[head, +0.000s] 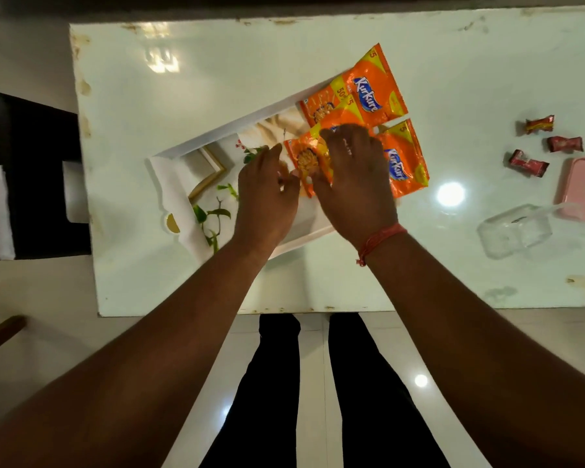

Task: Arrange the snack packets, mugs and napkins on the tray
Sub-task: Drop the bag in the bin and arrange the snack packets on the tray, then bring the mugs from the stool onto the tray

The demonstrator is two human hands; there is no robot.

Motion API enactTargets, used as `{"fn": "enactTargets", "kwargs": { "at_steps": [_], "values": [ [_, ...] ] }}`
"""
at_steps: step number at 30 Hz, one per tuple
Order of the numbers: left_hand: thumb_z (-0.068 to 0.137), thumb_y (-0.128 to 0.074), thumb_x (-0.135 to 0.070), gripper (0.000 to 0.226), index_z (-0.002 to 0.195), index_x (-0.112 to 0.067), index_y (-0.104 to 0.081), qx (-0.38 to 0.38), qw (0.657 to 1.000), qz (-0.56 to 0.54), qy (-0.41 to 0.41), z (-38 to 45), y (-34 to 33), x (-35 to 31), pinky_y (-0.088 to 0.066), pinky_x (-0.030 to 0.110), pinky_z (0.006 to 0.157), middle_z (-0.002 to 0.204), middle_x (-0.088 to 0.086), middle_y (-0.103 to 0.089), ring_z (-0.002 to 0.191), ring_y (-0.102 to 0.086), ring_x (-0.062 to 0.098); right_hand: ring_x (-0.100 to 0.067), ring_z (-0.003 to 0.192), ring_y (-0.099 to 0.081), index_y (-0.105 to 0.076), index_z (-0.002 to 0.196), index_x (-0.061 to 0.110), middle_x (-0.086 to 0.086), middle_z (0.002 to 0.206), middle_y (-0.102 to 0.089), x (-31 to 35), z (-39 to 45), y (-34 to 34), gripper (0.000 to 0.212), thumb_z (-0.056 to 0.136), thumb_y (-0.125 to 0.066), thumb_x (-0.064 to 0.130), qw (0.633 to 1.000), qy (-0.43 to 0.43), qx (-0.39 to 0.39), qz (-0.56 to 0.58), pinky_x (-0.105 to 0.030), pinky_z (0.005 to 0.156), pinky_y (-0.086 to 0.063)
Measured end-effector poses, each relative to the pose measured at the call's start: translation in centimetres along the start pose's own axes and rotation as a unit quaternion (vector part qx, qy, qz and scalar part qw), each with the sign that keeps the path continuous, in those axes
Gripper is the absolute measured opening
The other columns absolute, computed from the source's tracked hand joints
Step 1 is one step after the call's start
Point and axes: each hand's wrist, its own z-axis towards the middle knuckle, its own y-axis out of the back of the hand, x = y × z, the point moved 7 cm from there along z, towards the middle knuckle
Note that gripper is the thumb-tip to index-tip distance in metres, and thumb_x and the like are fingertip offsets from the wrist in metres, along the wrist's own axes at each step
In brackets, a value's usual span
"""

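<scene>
Both hands [267, 197] [352, 177] flat on near packet [402, 160]; second packet [362, 92] overhangs tray [196, 146].

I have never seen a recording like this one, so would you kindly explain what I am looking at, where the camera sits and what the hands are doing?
There is no machine here: a person wears a wide-angle camera on the head, looking down past their own arms and legs. This single head view shows a glossy white table with a white rectangular tray with a printed plant picture on it. Two orange Kurkure snack packets lie at the tray's far end: the farther packet is untouched, while the nearer packet lies under the right hand, whose spread fingers rest on it. The left hand is at that packet's edge; whether it pinches it is blurred. To the right lie three small red wrapped sweets, a clear plastic container and a pink lid. No mugs or napkins clearly show.
</scene>
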Motion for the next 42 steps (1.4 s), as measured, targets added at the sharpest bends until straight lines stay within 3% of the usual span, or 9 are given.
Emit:
{"fn": "enactTargets", "kwargs": {
  "at_steps": [4,8,11,16,26,30,35,39,42],
  "values": [
    [0.099,-0.030,-0.051,0.060,0.150,-0.020,-0.034,0.000,0.972,0.229,-0.042,-1.1,3.2,2.9,-0.018,0.060,0.117,0.158,0.012,-0.032,0.147,-0.024,0.036,-0.038,0.145,-0.023,-0.027,0.152,0.022,-0.012,0.159,-0.025,3.6,-1.2,-3.1,0.072,0.092,-0.049,0.054,0.993,0.014,0.101,-0.057,-0.055,0.109,-0.033],
    [0.095,-0.011,-0.065,0.070,0.155,-0.029,-0.019,0.038,0.943,0.327,-0.047,-2.6,6.1,6.3,-0.012,0.064,0.116,0.163,0.009,-0.018,0.151,-0.011,0.035,-0.041,0.149,-0.013,-0.020,0.154,0.025,-0.012,0.164,-0.014,7.2,-1.3,-4.6,0.078,0.089,-0.034,0.066,0.989,0.033,0.124,-0.076,-0.061,0.114,-0.023],
    [0.094,-0.007,-0.067,0.073,0.155,-0.029,-0.015,0.044,0.942,0.333,-0.023,-3.8,8.0,8.5,-0.010,0.065,0.116,0.165,0.009,-0.010,0.151,-0.002,0.036,-0.042,0.150,-0.007,-0.015,0.156,0.025,-0.012,0.165,-0.007,8.8,-1.2,-5.6,0.088,0.084,-0.026,0.074,0.988,0.034,0.131,-0.070,-0.064,0.116,-0.016],
    [0.092,-0.002,-0.070,0.076,0.156,-0.031,-0.002,0.028,0.942,0.335,0.020,-5.2,10.9,11.3,-0.005,0.065,0.116,0.166,0.007,0.006,0.151,0.009,0.035,-0.039,0.151,-0.003,-0.008,0.157,0.025,-0.011,0.166,-0.002,10.9,-1.4,-7.4,0.091,0.086,-0.031,0.078,0.984,0.065,0.145,-0.075,-0.066,0.114,-0.017],
    [0.095,-0.008,-0.069,0.071,0.155,-0.033,0.003,-0.020,0.957,0.289,0.025,-5.6,18.8,15.5,-0.005,0.064,0.117,0.166,0.003,0.008,0.150,0.016,0.030,-0.035,0.152,0.000,-0.001,0.157,0.026,-0.007,0.166,0.005,19.5,-1.6,-7.5,0.093,0.084,-0.018,0.080,0.983,0.094,0.142,-0.070,-0.063,0.115,-0.021],
    [0.095,-0.007,-0.070,0.071,0.155,-0.034,0.005,-0.063,0.967,0.248,-0.013,-3.7,25.7,17.4,-0.007,0.063,0.118,0.166,0.002,0.007,0.151,0.014,0.028,-0.033,0.152,-0.004,-0.003,0.156,0.027,-0.006,0.166,0.001,27.3,0.3,-8.3,0.090,0.085,-0.018,0.079,0.985,0.109,0.127,-0.038,-0.057,0.118,-0.022],
    [0.095,-0.004,-0.068,0.067,0.154,-0.038,0.006,-0.128,0.961,0.245,-0.011,-0.6,38.9,22.9,-0.003,0.063,0.118,0.166,0.000,0.005,0.151,0.013,0.027,-0.030,0.151,-0.014,-0.013,0.156,0.025,-0.005,0.164,-0.015,41.2,4.1,-9.7,0.082,0.089,-0.033,0.069,0.983,0.150,0.097,0.035,-0.055,0.117,-0.026],
    [0.090,0.004,-0.071,0.072,0.154,-0.038,-0.001,-0.107,0.959,0.258,0.038,3.0,46.8,29.7,-0.001,0.065,0.117,0.166,0.001,0.004,0.151,0.013,0.029,-0.028,0.151,-0.017,-0.014,0.155,0.026,-0.003,0.164,-0.018,51.2,7.7,-11.9,0.080,0.092,-0.045,0.063,0.976,0.191,0.081,0.071,-0.052,0.119,-0.025],
    [0.092,-0.002,-0.068,0.069,0.154,-0.037,-0.004,-0.076,0.954,0.283,0.056,5.9,49.8,34.4,-0.002,0.067,0.116,0.166,0.000,0.004,0.150,0.015,0.029,-0.035,0.148,-0.021,-0.014,0.154,0.025,-0.006,0.164,-0.018,55.9,10.3,-14.4,0.083,0.089,-0.051,0.062,0.975,0.203,0.083,0.032,-0.056,0.116,-0.027]
  ]
}}
